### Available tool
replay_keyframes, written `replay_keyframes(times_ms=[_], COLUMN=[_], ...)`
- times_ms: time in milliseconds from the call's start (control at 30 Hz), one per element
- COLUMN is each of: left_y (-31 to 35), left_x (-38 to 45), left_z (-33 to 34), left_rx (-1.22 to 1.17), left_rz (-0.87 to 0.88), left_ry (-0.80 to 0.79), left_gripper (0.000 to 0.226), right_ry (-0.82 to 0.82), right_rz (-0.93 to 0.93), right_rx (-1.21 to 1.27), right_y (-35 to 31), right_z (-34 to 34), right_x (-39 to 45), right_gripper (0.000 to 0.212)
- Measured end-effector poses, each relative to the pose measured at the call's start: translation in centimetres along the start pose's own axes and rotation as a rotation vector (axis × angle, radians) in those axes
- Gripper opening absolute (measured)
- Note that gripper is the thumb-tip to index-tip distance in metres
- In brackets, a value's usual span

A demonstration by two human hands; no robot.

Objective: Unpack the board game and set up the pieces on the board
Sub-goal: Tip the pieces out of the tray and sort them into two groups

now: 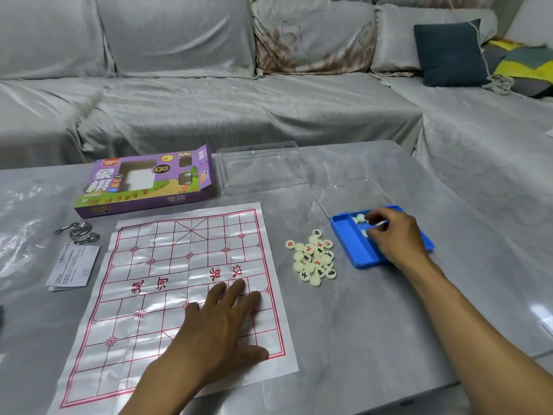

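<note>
At three o'clock, right hand (395,235) pinches xiangqi discs (360,218) in blue tray (347,235); left hand (221,322), fingers spread, pins paper board (167,265). Fumbled discs could roll off.

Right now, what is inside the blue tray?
A few white pieces lie in the blue tray, and the right hand pinches one. The hand covers the rest of the tray.

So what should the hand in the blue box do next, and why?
Probably lift out the piece that the right hand is pinching in the blue plastic tray and drop it on the pile of round cream game pieces beside the tray. A few pieces still lie in the tray, while the left hand rests flat on the red-lined paper board, which holds no pieces yet.
</note>
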State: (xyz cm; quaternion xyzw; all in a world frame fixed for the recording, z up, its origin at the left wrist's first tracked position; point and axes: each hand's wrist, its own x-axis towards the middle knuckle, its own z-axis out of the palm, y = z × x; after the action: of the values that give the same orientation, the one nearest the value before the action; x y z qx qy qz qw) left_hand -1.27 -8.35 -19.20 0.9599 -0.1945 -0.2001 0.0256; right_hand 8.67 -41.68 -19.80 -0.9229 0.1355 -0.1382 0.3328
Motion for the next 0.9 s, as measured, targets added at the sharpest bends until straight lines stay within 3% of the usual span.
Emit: replay_keyframes(times_ms=[100,267,367,433,600,900], left_y=[-0.1,0.0,0.0,0.0,-0.2,0.0], left_x=[0.0,0.2,0.2,0.2,0.3,0.1], left_z=[0.1,0.2,0.3,0.4,0.5,0.3], left_rx=[-0.005,0.005,-0.012,-0.013,-0.005,-0.013], left_rz=[0.006,-0.002,-0.004,0.001,0.006,0.001], left_ry=[0.008,0.029,0.026,0.031,0.04,0.035], left_gripper=[0.096,0.084,0.085,0.085,0.084,0.084], right_ry=[-0.121,-0.321,-0.165,-0.029,-0.161,-0.045], right_rz=[-0.056,-0.176,-0.059,-0.007,0.027,-0.054], right_rx=[0.242,0.134,0.173,0.023,-0.21,-0.215], right_y=[-3.5,-5.7,-4.5,-2.6,1.4,1.9], right_z=[0.2,3.4,2.2,1.1,0.6,0.7], right_x=[-1.2,-3.2,-1.8,-0.7,-0.2,-0.5], right_gripper=[0.025,0.018,0.012,0.02,0.028,0.004])
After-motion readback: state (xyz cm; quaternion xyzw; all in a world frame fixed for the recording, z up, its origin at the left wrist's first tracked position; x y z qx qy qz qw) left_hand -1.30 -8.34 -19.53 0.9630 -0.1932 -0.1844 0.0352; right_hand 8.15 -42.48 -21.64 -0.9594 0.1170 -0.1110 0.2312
